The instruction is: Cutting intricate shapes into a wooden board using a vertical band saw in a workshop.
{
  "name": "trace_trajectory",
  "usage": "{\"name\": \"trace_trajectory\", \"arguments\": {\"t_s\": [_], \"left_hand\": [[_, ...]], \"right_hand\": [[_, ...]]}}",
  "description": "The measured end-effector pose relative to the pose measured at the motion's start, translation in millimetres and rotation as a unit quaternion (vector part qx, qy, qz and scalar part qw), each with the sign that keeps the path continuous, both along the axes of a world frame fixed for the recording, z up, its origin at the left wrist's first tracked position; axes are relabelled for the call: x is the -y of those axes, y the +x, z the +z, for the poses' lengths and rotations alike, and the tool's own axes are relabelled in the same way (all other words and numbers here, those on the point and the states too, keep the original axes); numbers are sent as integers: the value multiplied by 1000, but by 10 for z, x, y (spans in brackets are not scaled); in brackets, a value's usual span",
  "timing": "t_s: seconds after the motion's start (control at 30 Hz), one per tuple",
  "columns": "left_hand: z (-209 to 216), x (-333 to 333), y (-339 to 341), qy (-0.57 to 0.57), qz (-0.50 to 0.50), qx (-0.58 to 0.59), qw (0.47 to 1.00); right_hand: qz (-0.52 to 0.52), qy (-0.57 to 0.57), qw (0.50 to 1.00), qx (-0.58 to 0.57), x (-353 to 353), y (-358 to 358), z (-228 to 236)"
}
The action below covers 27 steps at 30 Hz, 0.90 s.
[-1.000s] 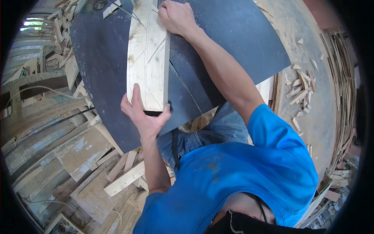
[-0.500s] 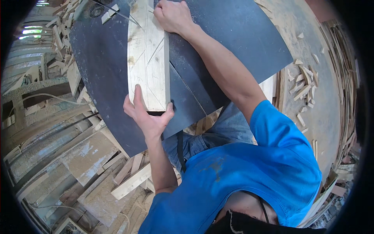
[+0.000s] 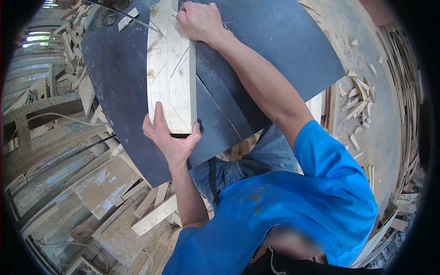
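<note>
A long, pale wooden block [image 3: 172, 87] with pencil lines and slanting cuts lies on a dark flat machine table [image 3: 284, 55]. My left hand [image 3: 170, 142] grips its near end, a finger stretched along the top and the thumb against the right-hand corner. Farther up, my right hand [image 3: 199, 20] presses on the block's right side with its fingers curled over the edge. A thin metal strip like a saw blade [image 3: 123, 19] slants down from the upper left and meets the block's top near its far part. The block's far end is out of view.
A small wood offcut [image 3: 128, 19] sits on the table's far left. Wood scraps [image 3: 357, 98] are strewn over the dusty floor at right, beside stacked thin strips [image 3: 403, 91]. Boards and beams [image 3: 156, 215] crowd the left side. A narrow slot [image 3: 220, 107] runs across the table.
The block and both hands sit slightly farther left and a touch nearer in the picture. The blade-like strip also appears shifted left. Both hands keep the same hold.
</note>
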State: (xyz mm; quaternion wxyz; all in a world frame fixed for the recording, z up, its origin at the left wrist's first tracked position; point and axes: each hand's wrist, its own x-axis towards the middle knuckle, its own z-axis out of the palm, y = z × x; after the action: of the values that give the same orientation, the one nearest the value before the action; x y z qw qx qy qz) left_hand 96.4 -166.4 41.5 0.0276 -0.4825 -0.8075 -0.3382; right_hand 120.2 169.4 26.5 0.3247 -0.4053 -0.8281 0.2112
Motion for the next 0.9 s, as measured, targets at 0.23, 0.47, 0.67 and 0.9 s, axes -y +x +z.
{"name": "trace_trajectory", "arguments": {"t_s": [0.23, 0.47, 0.67, 0.9], "left_hand": [[-23, -26, -30, 7, -11, 4, 1000], [-42, -16, -93, 11, -14, -6, 1000], [-24, -42, -95, 8, -12, 1, 1000], [-35, -61, -123, 11, -8, -4, 1000]], "right_hand": [[-2, 15, 1000, -11, -51, -5, -22], [4, 3, 1000, 12, -35, -36, 0], [-9, 23, 1000, -5, -50, -43, -46], [8, 43, 999, 29, -49, -49, 1]]}}
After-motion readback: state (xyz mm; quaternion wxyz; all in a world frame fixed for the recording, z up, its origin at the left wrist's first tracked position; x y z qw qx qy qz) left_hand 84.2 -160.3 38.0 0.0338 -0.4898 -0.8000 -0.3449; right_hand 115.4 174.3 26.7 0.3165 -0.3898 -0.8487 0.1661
